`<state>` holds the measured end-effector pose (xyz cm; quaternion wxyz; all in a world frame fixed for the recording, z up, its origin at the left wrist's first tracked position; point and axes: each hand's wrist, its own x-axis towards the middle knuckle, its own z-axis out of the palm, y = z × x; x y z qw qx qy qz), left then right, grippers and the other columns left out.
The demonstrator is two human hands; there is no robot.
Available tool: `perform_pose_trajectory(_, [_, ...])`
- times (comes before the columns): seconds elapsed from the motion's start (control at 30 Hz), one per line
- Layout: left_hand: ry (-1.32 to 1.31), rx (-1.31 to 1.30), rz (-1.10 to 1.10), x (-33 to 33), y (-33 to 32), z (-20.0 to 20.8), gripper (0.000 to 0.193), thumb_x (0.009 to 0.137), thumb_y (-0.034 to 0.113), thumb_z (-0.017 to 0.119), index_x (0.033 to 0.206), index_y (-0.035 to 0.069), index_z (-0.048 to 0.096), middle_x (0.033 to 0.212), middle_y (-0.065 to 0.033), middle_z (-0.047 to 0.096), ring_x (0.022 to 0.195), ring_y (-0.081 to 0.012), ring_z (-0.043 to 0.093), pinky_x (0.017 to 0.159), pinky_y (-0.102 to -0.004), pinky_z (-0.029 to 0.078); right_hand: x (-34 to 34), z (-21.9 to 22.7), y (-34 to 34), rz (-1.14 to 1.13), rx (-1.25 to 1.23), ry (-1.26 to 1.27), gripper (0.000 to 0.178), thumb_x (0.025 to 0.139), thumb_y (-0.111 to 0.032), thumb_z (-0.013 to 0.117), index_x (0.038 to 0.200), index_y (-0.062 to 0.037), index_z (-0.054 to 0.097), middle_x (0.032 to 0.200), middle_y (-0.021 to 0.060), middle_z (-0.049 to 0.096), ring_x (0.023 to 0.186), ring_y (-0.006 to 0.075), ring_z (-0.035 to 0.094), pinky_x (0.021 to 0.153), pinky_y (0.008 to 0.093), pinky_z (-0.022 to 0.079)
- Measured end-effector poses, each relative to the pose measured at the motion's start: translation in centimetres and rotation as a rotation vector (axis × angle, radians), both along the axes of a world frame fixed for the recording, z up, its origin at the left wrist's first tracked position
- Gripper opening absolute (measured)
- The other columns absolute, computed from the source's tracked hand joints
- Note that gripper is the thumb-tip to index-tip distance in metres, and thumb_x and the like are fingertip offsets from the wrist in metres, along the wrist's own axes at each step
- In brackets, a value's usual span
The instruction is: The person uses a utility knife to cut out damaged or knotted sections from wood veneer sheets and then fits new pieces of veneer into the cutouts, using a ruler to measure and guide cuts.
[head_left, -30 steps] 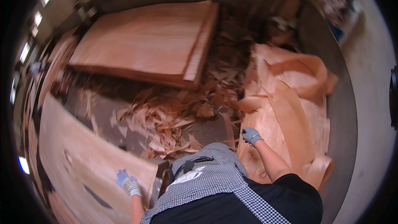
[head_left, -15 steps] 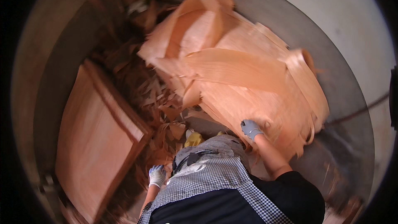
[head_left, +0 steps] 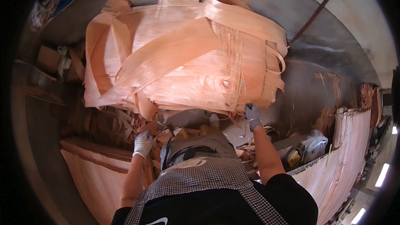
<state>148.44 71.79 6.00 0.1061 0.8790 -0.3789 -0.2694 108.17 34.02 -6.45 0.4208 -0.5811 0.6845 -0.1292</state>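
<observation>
Two sheet stacks lie nearer than the veneer pile; a clear plastic bag, contents unclear, sits near-right of it. Short of the pile, the left hand hangs beside scraps, finger spread unclear. The right hand curls at the pile's near edge; whether it pinches veneer, I cannot tell. Loose strips arch across the pile.

Veneer is peach-orange (paler in patches), the apron checked black-and-white.

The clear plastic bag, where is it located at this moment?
In the head view, the clear plastic bag is at the lower right, between the right hand and the upright-edged wood sheets.
</observation>
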Motion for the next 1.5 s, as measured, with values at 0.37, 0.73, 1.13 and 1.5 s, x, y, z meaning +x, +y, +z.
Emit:
perform_pose_trajectory(0.37, [0.219,0.182,-0.376,-13.3,-10.5,1.6,0.038,0.084,0.03,0.051,0.117,0.011,0.058,0.121,-0.0143,0.056,0.119,-0.033,0.045,0.103,-0.0443,0.031,9.8,4.3,-9.5,0.082,0.102,-0.46,0.025,0.078,-0.027,0.07,0.085,-0.0038,0.063,0.061,0.0008,0.057,0.055,0.0122,0.056,0.039,0.0283,0.041])
perform_pose_trajectory(0.73, [-0.517,0.207,-0.332,-1.7,-30.9,1.0,0.085,0.072,0.042,0.068,0.141,0.015,0.027,0.147,-0.0128,0.025,0.135,-0.0357,0.021,0.109,-0.0522,0.016,13.0,20.5,-17.0,-0.091,0.241,-1.023,0.025,0.087,-0.029,0.061,0.095,-0.0053,0.06,0.081,0.0058,0.065,0.062,0.0139,0.06,0.048,0.0258,0.046])
perform_pose_trajectory(1.13, [-0.543,-0.256,-0.557,4.3,-36.5,-1.5,0.089,0.057,0.03,0.079,0.135,0.015,0.038,0.135,-0.0099,0.038,0.121,-0.0291,0.04,0.096,-0.0443,0.036,7.1,3.5,-4.4,-0.768,0.431,-0.873,0.018,0.082,-0.025,0.067,0.086,-0.0109,0.057,0.066,0.0015,0.059,0.049,0.0154,0.055,0.037,0.0279,0.039])
perform_pose_trajectory(1.5, [-0.364,-0.266,-0.75,7.3,-35.2,-1.5,0.085,0.064,0.021,0.074,0.137,0.006,0.033,0.141,-0.0165,0.034,0.129,-0.0326,0.034,0.103,-0.044,0.031,0.1,3.6,-8.4,-0.818,-0.004,-0.373,0.033,0.078,-0.027,0.071,0.097,-0.004,0.058,0.064,0.003,0.055,0.045,0.0145,0.052,0.039,0.0272,0.043])
